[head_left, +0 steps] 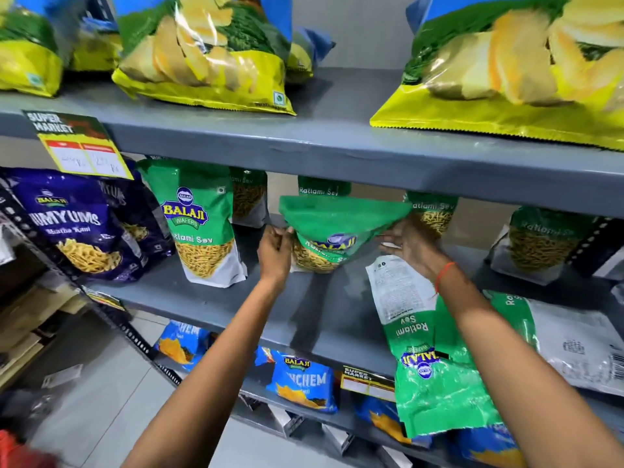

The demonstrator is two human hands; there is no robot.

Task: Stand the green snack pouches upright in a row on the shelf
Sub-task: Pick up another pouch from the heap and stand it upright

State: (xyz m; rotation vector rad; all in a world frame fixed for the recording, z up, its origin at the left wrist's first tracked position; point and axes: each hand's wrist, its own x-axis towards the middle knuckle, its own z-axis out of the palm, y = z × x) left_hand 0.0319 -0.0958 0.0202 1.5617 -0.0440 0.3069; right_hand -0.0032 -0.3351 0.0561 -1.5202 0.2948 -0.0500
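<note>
A green Ratlami Sev pouch (332, 231) stands on the middle grey shelf (209, 298), its top folded forward. My left hand (275, 249) pinches its left edge and my right hand (410, 243) grips its right edge. Another green pouch (202, 221) stands upright to the left. More green pouches stand at the back (248, 194) and to the right (540, 241). Two green pouches lie flat at the shelf's front right: one (425, 359) hangs over the edge, another (570, 339) lies back side up under my right forearm.
Dark blue Yumyums bags (74, 224) stand at the left of the same shelf. Large yellow chip bags (209, 52) fill the shelf above. Blue snack bags (300, 380) sit on the shelf below. A price tag (81, 146) hangs from the upper shelf edge.
</note>
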